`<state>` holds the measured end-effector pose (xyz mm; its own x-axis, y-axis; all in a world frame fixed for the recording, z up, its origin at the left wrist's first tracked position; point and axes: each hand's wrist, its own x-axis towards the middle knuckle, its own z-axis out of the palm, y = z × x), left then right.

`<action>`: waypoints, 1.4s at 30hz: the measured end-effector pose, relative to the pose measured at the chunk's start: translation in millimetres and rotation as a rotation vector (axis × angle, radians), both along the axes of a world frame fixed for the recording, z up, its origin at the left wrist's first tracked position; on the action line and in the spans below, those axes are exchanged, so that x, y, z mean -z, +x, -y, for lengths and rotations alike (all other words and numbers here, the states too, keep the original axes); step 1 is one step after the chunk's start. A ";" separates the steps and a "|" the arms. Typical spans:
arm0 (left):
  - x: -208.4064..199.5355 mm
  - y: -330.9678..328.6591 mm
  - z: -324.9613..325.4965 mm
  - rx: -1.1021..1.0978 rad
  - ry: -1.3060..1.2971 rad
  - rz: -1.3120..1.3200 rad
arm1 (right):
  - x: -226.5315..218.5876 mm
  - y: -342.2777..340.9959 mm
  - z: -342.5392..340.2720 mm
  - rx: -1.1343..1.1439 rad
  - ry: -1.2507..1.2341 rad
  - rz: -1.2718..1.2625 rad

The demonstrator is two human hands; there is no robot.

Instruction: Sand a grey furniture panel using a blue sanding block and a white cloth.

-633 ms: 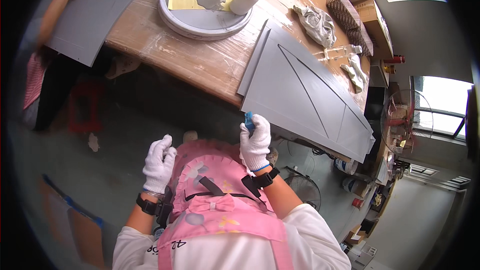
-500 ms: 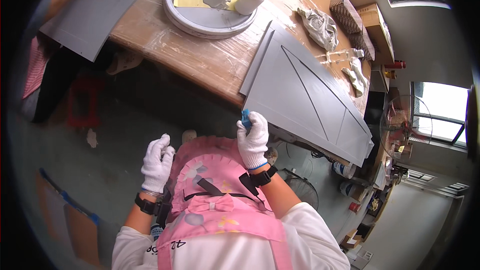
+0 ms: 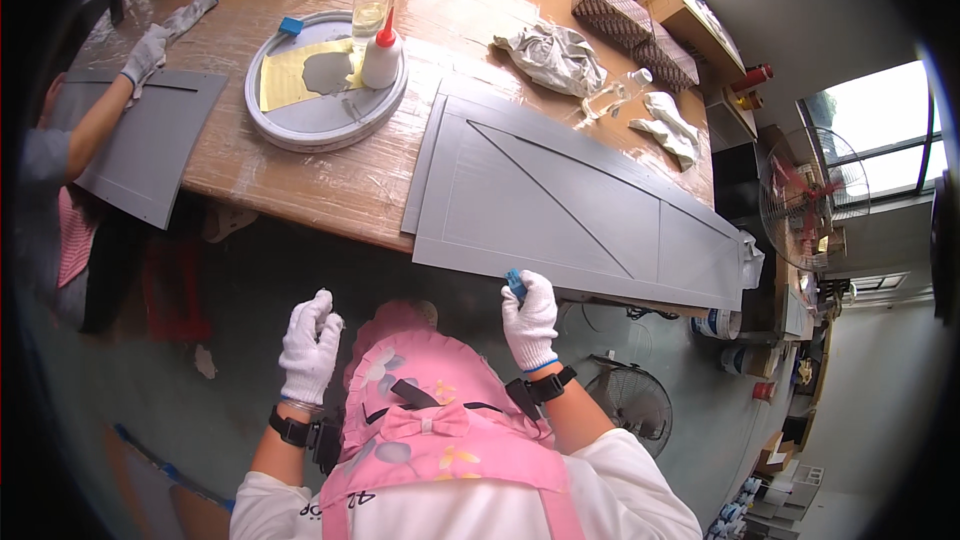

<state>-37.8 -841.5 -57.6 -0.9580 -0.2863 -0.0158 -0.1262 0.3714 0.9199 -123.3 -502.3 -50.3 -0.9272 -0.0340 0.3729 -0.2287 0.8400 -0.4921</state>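
My right hand [image 3: 530, 320], in a white knit glove, is closed on a small blue block [image 3: 515, 284] whose upper part shows between thumb and fingers. It hovers just off the near edge of a large grey panel [image 3: 550, 210] with diagonal and cross grooves. This panel lies on another grey sheet and overhangs the table's front edge. My left hand [image 3: 311, 347], gloved too, is raised left of my pink apron [image 3: 420, 415]. Its fingers are loosely bent, with a gap to the thumb and nothing visible in them.
A round grey turntable [image 3: 270, 125] on the film-covered table [image 3: 330, 185] bears yellow sandpaper, a red-tipped bottle [image 3: 383, 58], a clear bottle and a blue block [image 3: 291, 26]. Rags [image 3: 550, 58] lie beyond the panel. At left, a co-worker's gloved hand [image 3: 147, 55] is by another grey panel [image 3: 150, 140].
The view has swung, so the table and panel sit further left and more level. More of the far tabletop shows. Both hands keep their poses, the right still holding the blue block.
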 end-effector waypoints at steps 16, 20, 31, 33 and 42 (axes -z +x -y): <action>-174.9 -240.0 -183.1 0.146 0.769 0.101 | -39.1 -114.8 -286.4 0.613 -1.746 0.226; -178.4 -355.7 -269.3 0.135 0.517 0.335 | -42.6 -135.1 -347.4 0.515 -1.776 0.366; -94.8 -611.0 -375.3 0.198 -0.748 0.505 | -48.2 -82.0 -489.5 0.505 -1.684 0.405; -73.0 -627.8 -384.9 0.199 -0.847 0.546 | -39.7 -65.7 -510.0 0.561 -1.631 0.391; -42.0 -627.5 -331.2 0.066 -0.541 0.274 | -56.1 -84.1 -522.3 0.547 -1.586 0.422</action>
<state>-665.3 -510.2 -15.6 -0.9555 -0.2632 -0.1332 -0.2928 0.7922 0.5354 -207.4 20.0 5.8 -0.7396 0.4232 -0.5233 0.2468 -0.5529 -0.7959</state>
